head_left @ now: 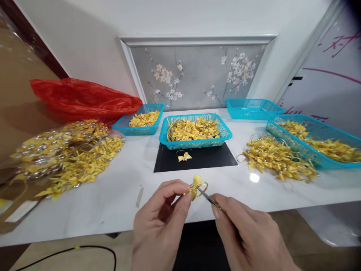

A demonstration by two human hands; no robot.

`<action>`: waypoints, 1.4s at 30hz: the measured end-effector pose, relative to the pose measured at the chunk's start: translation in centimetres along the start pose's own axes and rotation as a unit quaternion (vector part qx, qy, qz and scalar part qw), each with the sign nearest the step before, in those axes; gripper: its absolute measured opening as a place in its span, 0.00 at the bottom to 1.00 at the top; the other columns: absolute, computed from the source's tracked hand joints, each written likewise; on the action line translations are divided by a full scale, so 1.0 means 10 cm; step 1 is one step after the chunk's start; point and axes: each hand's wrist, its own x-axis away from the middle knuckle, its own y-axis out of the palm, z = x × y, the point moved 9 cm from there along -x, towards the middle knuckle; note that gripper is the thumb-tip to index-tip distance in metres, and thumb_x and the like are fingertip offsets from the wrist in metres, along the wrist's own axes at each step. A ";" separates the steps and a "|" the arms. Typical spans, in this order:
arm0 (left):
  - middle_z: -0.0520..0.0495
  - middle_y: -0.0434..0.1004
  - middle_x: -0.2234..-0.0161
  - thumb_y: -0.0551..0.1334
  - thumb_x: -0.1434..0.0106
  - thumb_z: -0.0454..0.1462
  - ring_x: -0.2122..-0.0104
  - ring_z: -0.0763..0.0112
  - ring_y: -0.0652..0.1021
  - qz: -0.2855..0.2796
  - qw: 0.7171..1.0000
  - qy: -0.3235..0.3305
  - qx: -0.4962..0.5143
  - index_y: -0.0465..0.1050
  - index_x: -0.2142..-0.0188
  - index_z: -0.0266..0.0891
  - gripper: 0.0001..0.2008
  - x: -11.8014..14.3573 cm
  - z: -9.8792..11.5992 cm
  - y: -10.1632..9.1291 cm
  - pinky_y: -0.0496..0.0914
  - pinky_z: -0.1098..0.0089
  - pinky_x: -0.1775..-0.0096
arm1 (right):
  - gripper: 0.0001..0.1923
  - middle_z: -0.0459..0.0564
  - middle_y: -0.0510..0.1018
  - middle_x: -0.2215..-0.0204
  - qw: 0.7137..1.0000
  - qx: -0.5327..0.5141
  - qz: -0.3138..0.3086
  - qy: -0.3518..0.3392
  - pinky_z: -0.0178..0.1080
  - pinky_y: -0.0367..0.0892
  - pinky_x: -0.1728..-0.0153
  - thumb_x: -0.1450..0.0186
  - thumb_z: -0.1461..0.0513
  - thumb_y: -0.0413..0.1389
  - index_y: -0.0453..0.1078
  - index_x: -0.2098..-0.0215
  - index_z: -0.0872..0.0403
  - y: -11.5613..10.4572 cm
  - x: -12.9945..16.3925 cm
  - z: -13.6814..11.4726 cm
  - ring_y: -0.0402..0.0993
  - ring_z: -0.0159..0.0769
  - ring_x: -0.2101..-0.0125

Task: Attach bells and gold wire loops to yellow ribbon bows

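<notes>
Left hand (160, 222) pinches a yellow ribbon bow (196, 183) (light, soft, probably crushable; best held at its knot); right hand (248, 237) grips thin scissors (208, 198).

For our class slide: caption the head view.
Left hand pinches a yellow bow; right hand applies small scissors.

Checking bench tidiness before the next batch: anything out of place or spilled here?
Mostly orderly. One yellow bow lies alone on the black mat, outside the middle basket. Loose bow heaps sit on the bare table at left and right, not in baskets. Left hand holds a bow; right hand holds a thin metal tool.
</notes>
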 end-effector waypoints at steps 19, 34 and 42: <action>0.55 0.78 0.66 0.68 0.40 0.34 0.64 0.76 0.76 -0.045 0.983 -0.125 0.130 0.77 0.65 0.45 0.05 0.01 -0.27 0.09 0.72 0.82 0.60 | 0.12 0.46 0.77 0.71 0.994 -0.097 -0.017 0.052 0.29 0.71 0.75 0.32 0.66 0.51 0.68 0.51 0.53 -0.04 -0.13 0.14 0.75 0.31 0.74; 0.56 0.78 0.68 0.68 0.44 0.29 0.66 0.76 0.77 -0.073 0.986 -0.109 0.099 0.77 0.67 0.46 0.09 0.00 -0.18 0.13 0.72 0.82 0.63 | 0.22 0.48 0.73 0.64 0.986 -0.129 -0.090 -0.062 0.31 0.66 0.74 0.41 0.78 0.48 0.77 0.61 0.52 0.02 -0.40 0.07 0.70 0.27 0.74; 0.56 0.77 0.67 0.67 0.42 0.30 0.65 0.75 0.75 -0.110 0.978 -0.134 0.114 0.76 0.66 0.45 0.07 0.03 -0.23 0.18 0.70 0.81 0.62 | 0.17 0.50 0.73 0.66 0.983 -0.127 -0.110 -0.076 0.32 0.64 0.71 0.38 0.77 0.46 0.72 0.64 0.56 0.08 -0.40 0.07 0.70 0.31 0.69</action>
